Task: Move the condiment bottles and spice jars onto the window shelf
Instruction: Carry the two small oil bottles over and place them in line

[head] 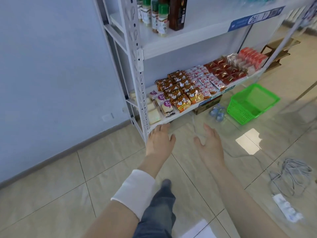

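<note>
glossy beige tiled floor (111, 169), a bright glare patch right of the hands. plain pale wall (51, 66) on the left, grey skirting along its foot, a socket (107, 118) low down. white metal rack (135, 66) with slotted uprights against that wall. on the upper shelf (205, 19), at its left end, green-capped jars (162, 19) in a cluster, a tall dark brown bottle (177, 12) just beside them on the right; tops cut off by the frame edge. on the lower shelf (180, 115), flat rows of snacks: wrapped cakes (165, 107) at the left, brown packets (181, 90), red-and-white packets (205, 81), dark red packs (224, 69), orange-red boxes (252, 57) at the far end. under the rack a carton (208, 103) and a water pack (217, 111); green basket (240, 112) on the floor nearby. grey cable (291, 172) and white power strip (285, 208) at the right.

left hand (160, 141) and right hand (210, 145) both stretched forward, low, palms down, in front of the lower shelf. grip slack and open on each, fingers straight, nothing held; left fingertips (163, 127) at the shelf's front corner, contact impossible to tell through the blur. white cuff (135, 189) on the left forearm.

blue tag (253, 18) on the upper shelf edge, "26" and "1" legible. "3+" on purple stickers on the cakes. big white chinese characters on the brown packets. jar and bottle labels too blurred to read.
</note>
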`<state>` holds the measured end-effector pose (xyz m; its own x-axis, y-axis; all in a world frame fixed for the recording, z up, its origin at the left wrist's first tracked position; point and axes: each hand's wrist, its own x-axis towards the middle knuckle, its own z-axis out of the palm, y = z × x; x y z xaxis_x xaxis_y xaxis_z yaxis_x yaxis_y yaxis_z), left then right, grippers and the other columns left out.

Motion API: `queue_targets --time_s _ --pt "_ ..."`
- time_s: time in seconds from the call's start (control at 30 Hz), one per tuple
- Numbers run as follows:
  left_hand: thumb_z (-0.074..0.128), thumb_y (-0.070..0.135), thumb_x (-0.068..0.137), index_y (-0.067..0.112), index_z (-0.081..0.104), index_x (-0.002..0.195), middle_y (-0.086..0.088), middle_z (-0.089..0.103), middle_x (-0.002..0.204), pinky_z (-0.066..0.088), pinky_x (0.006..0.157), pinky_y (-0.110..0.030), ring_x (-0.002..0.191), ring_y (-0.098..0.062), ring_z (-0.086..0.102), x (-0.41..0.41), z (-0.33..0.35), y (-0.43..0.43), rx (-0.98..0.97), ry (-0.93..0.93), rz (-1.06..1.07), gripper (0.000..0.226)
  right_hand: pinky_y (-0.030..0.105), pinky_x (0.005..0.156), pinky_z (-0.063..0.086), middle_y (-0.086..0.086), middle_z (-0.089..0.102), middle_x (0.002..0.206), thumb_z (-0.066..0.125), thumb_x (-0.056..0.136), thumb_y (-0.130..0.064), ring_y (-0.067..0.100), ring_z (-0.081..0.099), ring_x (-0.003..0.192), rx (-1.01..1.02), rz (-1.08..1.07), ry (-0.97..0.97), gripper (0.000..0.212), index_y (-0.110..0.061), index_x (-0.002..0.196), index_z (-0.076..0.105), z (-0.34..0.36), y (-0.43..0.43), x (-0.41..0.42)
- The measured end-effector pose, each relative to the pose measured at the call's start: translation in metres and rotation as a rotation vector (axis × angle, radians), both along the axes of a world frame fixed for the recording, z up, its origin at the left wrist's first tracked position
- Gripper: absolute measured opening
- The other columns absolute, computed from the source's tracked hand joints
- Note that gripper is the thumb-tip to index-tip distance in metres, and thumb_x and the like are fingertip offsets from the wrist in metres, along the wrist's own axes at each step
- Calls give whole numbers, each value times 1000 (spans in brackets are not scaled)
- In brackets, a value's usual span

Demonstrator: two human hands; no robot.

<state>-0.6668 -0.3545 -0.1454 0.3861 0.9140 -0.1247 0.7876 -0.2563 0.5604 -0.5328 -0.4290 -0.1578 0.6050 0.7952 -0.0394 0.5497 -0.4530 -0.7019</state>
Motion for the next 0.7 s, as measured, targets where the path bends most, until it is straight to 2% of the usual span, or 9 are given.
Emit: queue_targets --time_s 0.1,0.27,0.37,0.43,0.5,0.6,0.7 --pt "49 25 92 18 44 132 -6 49 132 37 102 -37 121 -25 46 41 20 50 71 -137 17 41 26 105 27 13 40 143 56 90 -22 26 33 136 113 25 -41 55 -9 140 37 23 61 38" --pt "53 24 91 18 47 130 -3 52 130 41 99 -38 116 -21 51 96 58 130 169 -337 17 39 38 112 30 3 36 148 56 90 -33 19 31 138 178 65 18 59 -18 142 34 70 147 87" --pt "53 22 92 17 49 129 -3 54 128 42 98 -32 117 -18 51 128 87 177 258 -452 50 38 28 108 24 4 36 148 56 91 -29 19 32 137 226 67 -26 57 -16 142 35 103 193 124" --pt "54 20 91 13 49 129 -4 54 128 40 101 -31 119 -18 50 149 100 202 314 -518 50 39 29 110 23 6 39 146 56 91 -26 21 34 136 282 42 -26 55 -14 141 37 117 219 145" --pt "54 21 91 13 45 132 -5 52 130 37 102 -27 121 -17 47 169 106 223 329 -566 53 43 31 112 25 5 40 146 56 91 -27 19 35 135 312 36 8 55 -15 141 37 122 242 158" --pt "54 27 91 16 34 138 -3 45 137 32 100 -20 126 -13 42 200 108 254 338 -611 122 52 26 110 23 -2 39 146 55 91 -29 13 34 135 321 79 78 53 -20 141 37 124 273 175" --pt "57 30 90 12 26 142 -7 36 144 28 104 -20 132 -15 33 227 108 286 467 -628 215 63 34 114 25 -6 38 147 53 91 -31 11 33 136 349 154 133 54 -24 141 35 131 305 198"
